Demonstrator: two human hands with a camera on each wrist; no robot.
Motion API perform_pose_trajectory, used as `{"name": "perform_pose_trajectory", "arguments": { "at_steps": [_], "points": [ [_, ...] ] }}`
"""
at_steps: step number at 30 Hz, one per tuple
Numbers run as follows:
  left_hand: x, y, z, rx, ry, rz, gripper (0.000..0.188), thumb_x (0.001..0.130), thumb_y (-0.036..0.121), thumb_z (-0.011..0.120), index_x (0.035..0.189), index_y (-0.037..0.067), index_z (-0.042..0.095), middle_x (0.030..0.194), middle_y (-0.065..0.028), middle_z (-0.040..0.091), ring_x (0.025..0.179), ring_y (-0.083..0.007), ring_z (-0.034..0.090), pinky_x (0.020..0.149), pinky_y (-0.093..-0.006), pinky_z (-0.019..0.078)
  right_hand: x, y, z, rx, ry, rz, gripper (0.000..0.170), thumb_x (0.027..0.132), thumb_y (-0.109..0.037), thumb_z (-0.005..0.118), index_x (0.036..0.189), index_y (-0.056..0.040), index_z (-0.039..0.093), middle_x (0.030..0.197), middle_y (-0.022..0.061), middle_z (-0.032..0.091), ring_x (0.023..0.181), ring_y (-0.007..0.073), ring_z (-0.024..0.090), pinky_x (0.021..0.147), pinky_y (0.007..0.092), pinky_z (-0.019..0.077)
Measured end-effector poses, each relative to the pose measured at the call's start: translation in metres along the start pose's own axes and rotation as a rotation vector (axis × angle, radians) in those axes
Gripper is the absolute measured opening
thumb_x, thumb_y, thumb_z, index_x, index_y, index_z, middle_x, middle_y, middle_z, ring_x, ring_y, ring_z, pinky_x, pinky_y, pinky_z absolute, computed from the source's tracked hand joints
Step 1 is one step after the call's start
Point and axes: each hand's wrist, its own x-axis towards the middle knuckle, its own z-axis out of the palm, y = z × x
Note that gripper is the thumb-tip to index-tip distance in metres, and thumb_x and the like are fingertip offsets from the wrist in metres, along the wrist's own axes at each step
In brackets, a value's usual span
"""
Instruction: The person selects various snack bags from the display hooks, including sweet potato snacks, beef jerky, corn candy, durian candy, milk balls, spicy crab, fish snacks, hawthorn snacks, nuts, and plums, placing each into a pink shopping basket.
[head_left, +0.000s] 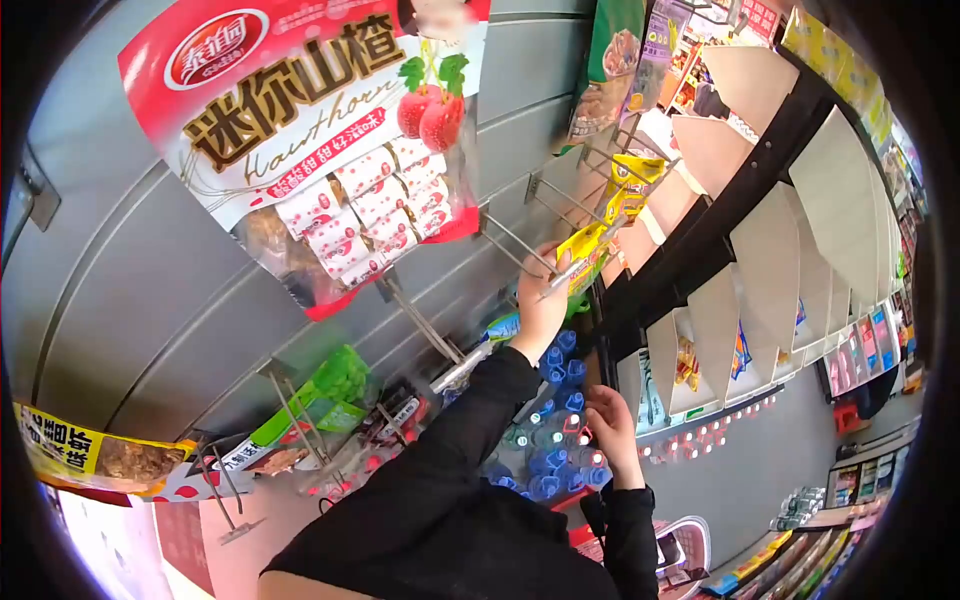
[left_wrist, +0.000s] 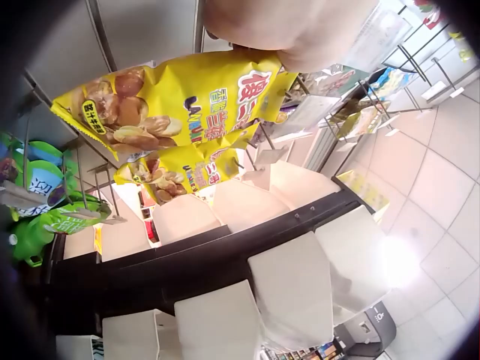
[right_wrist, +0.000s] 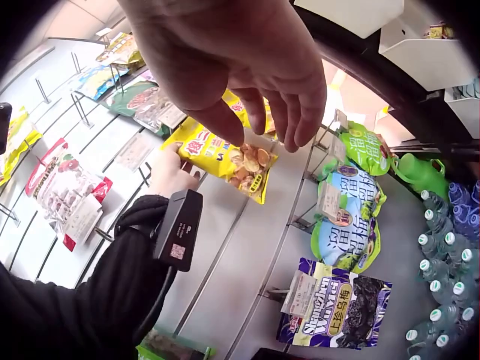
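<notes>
My left hand (head_left: 540, 305) grips one end of a yellow snack bag (left_wrist: 169, 109) in front of the slatted wall rack. Pictures of nuts or beans cover the bag's lower part. A second yellow bag (left_wrist: 180, 174) hangs just behind it on the hooks. My right hand (head_left: 612, 430) is raised lower down with nothing in it, its fingers loosely curved. In the right wrist view the right hand (right_wrist: 240, 67) overlaps the yellow bag from above, while the left hand (right_wrist: 171, 178) holds that bag at its edge.
A large hawthorn snack bag (head_left: 330, 150) hangs close to the head at upper left. Metal hooks (head_left: 520, 240) jut from the rack. Blue-and-green bags (right_wrist: 349, 206) and a purple plum bag (right_wrist: 337, 304) hang beside it. Bottles (right_wrist: 446, 277) stand below; white shelves (head_left: 760, 300) lie right.
</notes>
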Motion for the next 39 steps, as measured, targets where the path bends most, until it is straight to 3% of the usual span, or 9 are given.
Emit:
{"name": "perform_pose_trajectory", "arguments": {
  "at_steps": [9,11,15,19,21,26,33,37,39],
  "points": [
    [-0.022,-0.008,0.006,0.055,-0.064,-0.010,0.018,0.081,0.015,0.054,0.082,-0.003,0.057,0.069,-0.0067,0.056,0.069,-0.0120,0.053,0.065,-0.0252,0.0403,-0.020,0.014,-0.007,0.024,0.011,0.022,0.039,0.075,0.001,0.052,0.112,-0.0024,0.041,0.104,0.0061,0.048,0.089,0.0126,0.050,0.070,0.0229,0.0431],
    [-0.037,-0.007,-0.009,0.098,-0.248,-0.212,0.017,0.081,0.015,0.053,0.080,-0.002,0.056,0.083,-0.0109,0.057,0.069,-0.0191,0.053,0.066,-0.0276,0.0408,-0.027,0.034,-0.014,-0.039,0.072,-0.065,0.038,0.075,0.000,0.053,0.111,-0.0018,0.041,0.103,0.0067,0.049,0.089,0.0133,0.051,0.072,0.0243,0.0434],
    [-0.089,-0.036,-0.024,0.066,-0.305,-0.069,0.018,0.082,0.013,0.051,0.083,-0.004,0.055,0.082,-0.0113,0.055,0.075,-0.0201,0.053,0.070,-0.0277,0.0398,-0.054,0.050,-0.031,-0.014,0.132,-0.004,0.039,0.074,-0.003,0.054,0.111,-0.0013,0.041,0.106,0.0082,0.048,0.092,0.0170,0.051,0.076,0.0281,0.0434],
    [-0.144,-0.018,-0.042,-0.011,-0.652,-0.316,0.018,0.083,0.014,0.051,0.085,-0.003,0.056,0.083,-0.0063,0.055,0.076,-0.0121,0.051,0.069,-0.0249,0.0400,-0.095,0.076,-0.048,-0.074,0.260,-0.075,0.042,0.072,-0.007,0.058,0.110,-0.0012,0.042,0.108,0.0095,0.047,0.094,0.0185,0.051,0.078,0.0284,0.0426],
    [-0.169,-0.011,-0.042,-0.037,-0.819,-0.453,0.017,0.083,0.013,0.050,0.086,-0.002,0.057,0.082,-0.0035,0.056,0.076,-0.0084,0.051,0.069,-0.0231,0.0406,-0.127,0.069,-0.058,-0.111,0.304,0.065,0.051,0.069,-0.014,0.064,0.113,-0.0024,0.040,0.109,0.0109,0.046,0.097,0.0196,0.048,0.080,0.0303,0.0414],
    [-0.220,0.077,-0.008,-0.292,-1.248,-0.654,0.019,0.083,0.012,0.049,0.092,-0.003,0.057,0.085,-0.0051,0.059,0.077,-0.0098,0.054,0.070,-0.0227,0.0424,-0.220,0.079,-0.076,-0.163,0.446,-0.036,0.080,0.062,-0.024,0.071,0.124,0.0015,0.027,0.125,0.0174,0.034,0.118,0.0255,0.032,0.096,0.0311,0.0261],
    [-0.327,0.144,0.041,-0.585,-1.457,-1.171,0.017,0.082,0.011,0.050,0.093,-0.002,0.056,0.087,-0.0049,0.058,0.080,-0.0113,0.055,0.071,-0.0248,0.0436,-0.352,0.083,-0.077,0.329,0.540,0.035,0.077,0.061,-0.014,0.073,0.123,-0.0001,0.029,0.116,0.0124,0.043,0.112,0.0205,0.039,0.095,0.0332,0.0292],
    [-0.389,0.185,0.055,-0.522,-1.649,-1.241,0.018,0.081,0.013,0.052,0.093,-0.001,0.056,0.084,-0.0031,0.059,0.079,-0.0097,0.055,0.073,-0.0234,0.0424,-0.403,0.091,-0.072,0.240,0.813,0.081,0.074,0.062,-0.015,0.072,0.120,-0.0003,0.030,0.114,0.0110,0.043,0.106,0.0194,0.044,0.090,0.0321,0.0354],
    [-0.415,0.200,0.062,-0.517,-1.766,-1.103,0.020,0.081,0.014,0.053,0.096,-0.001,0.055,0.086,-0.0025,0.058,0.081,-0.0090,0.054,0.075,-0.0228,0.0411,-0.425,0.098,-0.076,0.243,0.862,0.094,0.072,0.063,-0.015,0.072,0.120,-0.0005,0.030,0.114,0.0107,0.043,0.106,0.0191,0.044,0.089,0.0319,0.0363]
  ]
}}
